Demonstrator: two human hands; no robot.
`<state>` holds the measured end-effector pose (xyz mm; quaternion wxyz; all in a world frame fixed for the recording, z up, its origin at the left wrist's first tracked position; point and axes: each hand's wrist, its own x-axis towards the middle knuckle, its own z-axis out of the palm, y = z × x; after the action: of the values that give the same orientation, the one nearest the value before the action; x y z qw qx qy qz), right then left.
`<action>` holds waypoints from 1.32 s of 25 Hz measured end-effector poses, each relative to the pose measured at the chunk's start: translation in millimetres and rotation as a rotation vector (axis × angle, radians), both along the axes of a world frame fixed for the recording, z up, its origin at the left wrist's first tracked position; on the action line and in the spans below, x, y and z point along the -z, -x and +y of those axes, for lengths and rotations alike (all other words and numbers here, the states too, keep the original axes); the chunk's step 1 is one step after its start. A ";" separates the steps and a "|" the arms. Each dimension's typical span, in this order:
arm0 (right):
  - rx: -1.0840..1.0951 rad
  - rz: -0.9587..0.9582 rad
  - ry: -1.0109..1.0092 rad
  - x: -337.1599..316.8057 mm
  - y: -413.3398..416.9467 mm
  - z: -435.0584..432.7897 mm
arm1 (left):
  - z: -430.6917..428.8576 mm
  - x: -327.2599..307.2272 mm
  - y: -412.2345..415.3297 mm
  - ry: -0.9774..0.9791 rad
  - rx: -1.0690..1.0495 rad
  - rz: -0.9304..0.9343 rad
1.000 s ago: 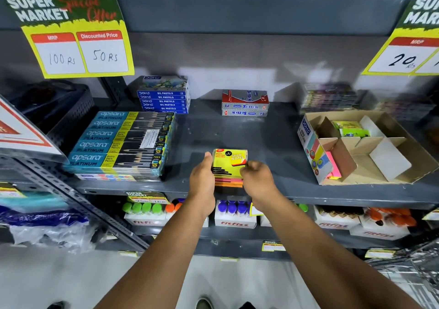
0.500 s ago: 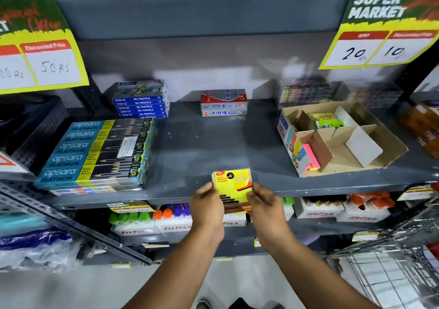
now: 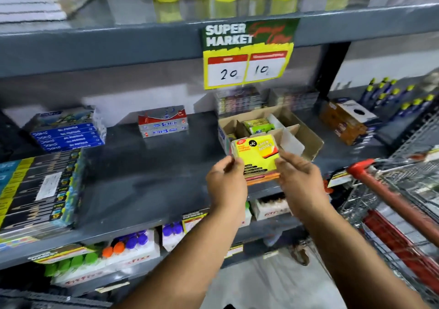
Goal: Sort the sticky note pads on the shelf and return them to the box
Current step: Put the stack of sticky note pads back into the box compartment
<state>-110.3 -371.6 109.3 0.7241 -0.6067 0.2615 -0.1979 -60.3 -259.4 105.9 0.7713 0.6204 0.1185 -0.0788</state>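
Note:
A small stack of sticky note pads (image 3: 257, 157), yellow on top with orange and pink edges below, is held between my left hand (image 3: 226, 183) and my right hand (image 3: 300, 178). Each hand grips one side. The stack hangs in the air just in front of the open cardboard box (image 3: 313, 142) on the grey shelf (image 3: 142, 178). Inside the box, a green and yellow pad (image 3: 260, 126) lies in a rear compartment between cardboard dividers. The stack hides the box's front left part.
Blue pastel boxes (image 3: 69, 134) and a red and grey glue-stick box (image 3: 164, 123) stand at the back. Pencil packs (image 3: 40, 192) lie at left. A price sign (image 3: 247, 54) hangs above the box. A wire trolley with a red handle (image 3: 384, 189) stands at right.
Both hands lifted the stack off the shelf's front edge and carried it right and up, to just in front of the cardboard box. My view swung right, bringing the trolley into sight.

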 end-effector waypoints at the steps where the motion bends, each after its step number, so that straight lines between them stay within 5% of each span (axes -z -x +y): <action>1: 0.009 -0.013 -0.006 -3.7 2.4 -16.5 | -16.5 -2.1 -0.8 -0.010 0.016 -0.004; 15: 0.051 0.075 -0.691 44.3 12.9 -72.3 | -93.2 -0.4 -36.0 -0.735 0.554 -0.304; 25: 0.345 0.144 -0.646 54.7 -27.6 -41.1 | -10.4 53.0 -10.8 -0.935 0.187 -0.868; 33: 0.382 0.253 -0.601 38.8 -61.7 -31.8 | 84.2 96.7 -57.4 -1.303 0.013 -0.741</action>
<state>-48.6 -403.4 70.5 0.7819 -0.3270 0.5038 -0.1672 -3.0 -175.2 9.1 0.2365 0.9382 -0.1299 0.2169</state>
